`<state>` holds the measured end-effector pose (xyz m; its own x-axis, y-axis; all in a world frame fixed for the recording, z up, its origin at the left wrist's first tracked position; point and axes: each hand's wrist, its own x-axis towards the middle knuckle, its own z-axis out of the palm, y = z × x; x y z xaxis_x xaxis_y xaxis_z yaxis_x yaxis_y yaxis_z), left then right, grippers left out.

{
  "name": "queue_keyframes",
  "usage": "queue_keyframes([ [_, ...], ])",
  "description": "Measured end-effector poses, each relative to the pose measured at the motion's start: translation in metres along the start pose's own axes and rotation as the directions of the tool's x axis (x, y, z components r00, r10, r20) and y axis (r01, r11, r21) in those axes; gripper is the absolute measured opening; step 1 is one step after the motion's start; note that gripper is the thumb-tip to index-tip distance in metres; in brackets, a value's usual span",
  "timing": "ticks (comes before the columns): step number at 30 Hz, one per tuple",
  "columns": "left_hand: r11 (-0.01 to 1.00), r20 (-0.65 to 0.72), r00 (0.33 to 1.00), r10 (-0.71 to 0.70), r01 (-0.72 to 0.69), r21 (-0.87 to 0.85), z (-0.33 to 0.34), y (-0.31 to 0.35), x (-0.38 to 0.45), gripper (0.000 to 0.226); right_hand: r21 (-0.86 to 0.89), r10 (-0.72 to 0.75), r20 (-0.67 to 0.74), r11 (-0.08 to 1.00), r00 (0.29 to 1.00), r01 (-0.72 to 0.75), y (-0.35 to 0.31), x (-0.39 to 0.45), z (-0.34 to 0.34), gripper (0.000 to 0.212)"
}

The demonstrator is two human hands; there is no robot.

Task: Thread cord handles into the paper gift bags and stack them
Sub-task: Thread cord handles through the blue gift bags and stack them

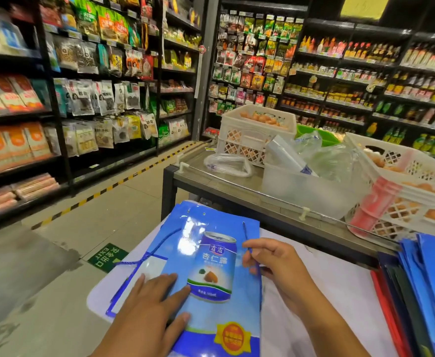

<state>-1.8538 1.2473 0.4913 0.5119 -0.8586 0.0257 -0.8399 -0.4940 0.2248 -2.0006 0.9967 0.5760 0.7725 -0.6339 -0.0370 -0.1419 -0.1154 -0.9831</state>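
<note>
A flat blue paper gift bag (211, 253) printed with a drink can lies on a white surface in front of me. My left hand (154, 300) presses flat on its lower left part, fingers straight. A thin blue cord (247, 237) runs down from a hole near the bag's top right edge, and my right hand (275, 264) pinches it between thumb and fingertips. A second blue cord (144, 256) lies loose across the bag's left side, trailing off its edge.
A stack of flat blue and red bags (422, 292) lies at the right. Behind stands a metal table (224, 186) with white egg crates (255, 130), a clear tub (301, 186) and plastic bags. Stocked shelves (82, 99) line the aisle at left.
</note>
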Motion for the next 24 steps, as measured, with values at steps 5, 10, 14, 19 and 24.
queue_keyframes([
  [5,0.993,-0.004,0.995,0.101,-0.101,0.057,0.015,0.03,-0.003,0.053,-0.018,0.014,0.245,1.0,0.969,-0.01,-0.023,-0.037,0.008,0.036],
  [10,0.969,-0.116,0.973,0.198,-0.176,0.176,0.031,0.066,-0.001,0.051,-0.276,-0.022,0.319,0.954,0.948,0.116,-0.023,-0.057,0.021,0.034],
  [14,0.949,-0.067,0.95,0.305,-0.309,-0.067,0.031,0.088,-0.003,0.034,-0.488,-0.115,0.093,0.86,0.989,0.146,0.008,-0.045,0.009,0.009],
  [19,0.786,-0.189,0.953,0.236,-0.302,-0.54,-0.017,0.082,-0.002,0.019,-0.734,-0.162,-0.065,0.676,0.985,0.063,0.051,-0.04,-0.01,0.018],
  [24,0.832,-0.364,0.914,-0.179,-0.056,-0.551,-0.03,0.038,0.059,0.02,-0.763,-0.132,0.021,0.638,0.991,0.101,0.072,-0.05,0.007,0.026],
])
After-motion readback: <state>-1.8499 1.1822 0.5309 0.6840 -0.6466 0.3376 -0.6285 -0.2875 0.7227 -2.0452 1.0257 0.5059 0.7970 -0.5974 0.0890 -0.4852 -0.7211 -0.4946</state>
